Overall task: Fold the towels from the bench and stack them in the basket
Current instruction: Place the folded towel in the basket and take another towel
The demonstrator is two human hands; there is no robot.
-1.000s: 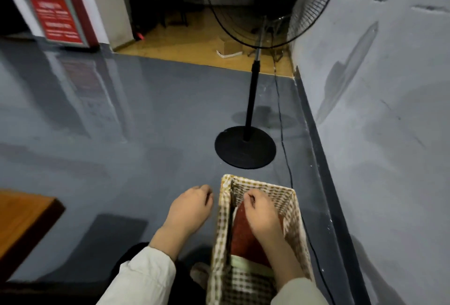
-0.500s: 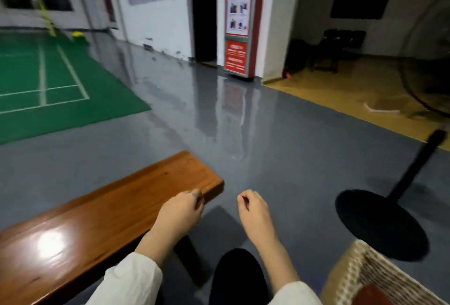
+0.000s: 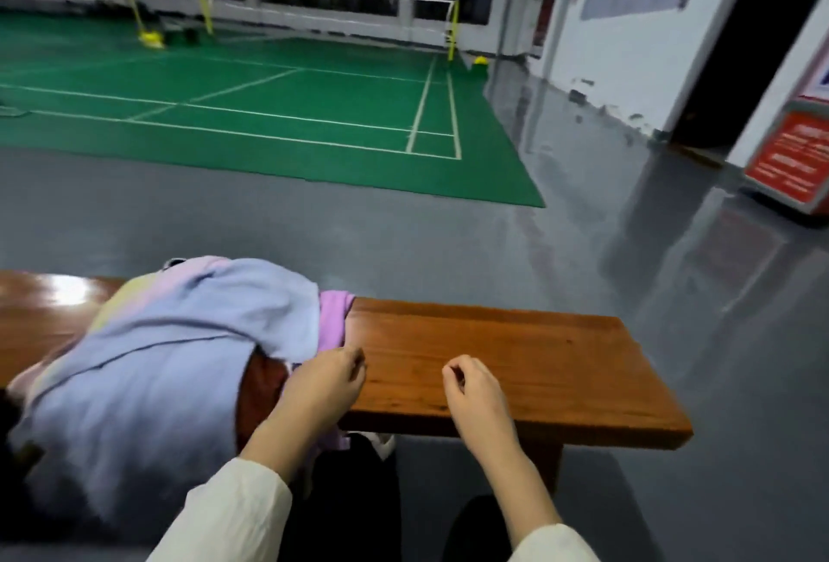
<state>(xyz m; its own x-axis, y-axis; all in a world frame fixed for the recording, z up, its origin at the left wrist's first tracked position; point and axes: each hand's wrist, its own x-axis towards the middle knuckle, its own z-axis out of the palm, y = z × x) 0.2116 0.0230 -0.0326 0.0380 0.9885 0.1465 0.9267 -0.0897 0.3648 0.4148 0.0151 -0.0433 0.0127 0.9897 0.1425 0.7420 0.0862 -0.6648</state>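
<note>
View from a head-worn camera, looking down at a glossy reddish-brown wooden bench (image 3: 516,364) standing on a shiny grey floor (image 3: 403,238), with a green badminton court (image 3: 269,113) beyond. On the left part of the bench lies a loose heap of towels: a large, rumpled pale blue towel (image 3: 188,337) with pastel yellow and pink patches on top, spilling over the near edge, and a purple towel (image 3: 334,319) showing from under its right side. The right part of the bench top is bare wood. The person's left hand (image 3: 325,386), in a cream sleeve (image 3: 233,512), hovers just beside the right edge of the heap, fingers loosely curled and holding nothing; whether it touches the cloth cannot be told. The right hand (image 3: 473,395) hangs over the bare wood, also loosely curled and empty. The basket is out of view. The step in hand appears to be reaching for a towel. The next move likely calls for gripping one towel, drawing it free of the heap without dragging the others off, and spreading it on the bare wood to fold.
</note>
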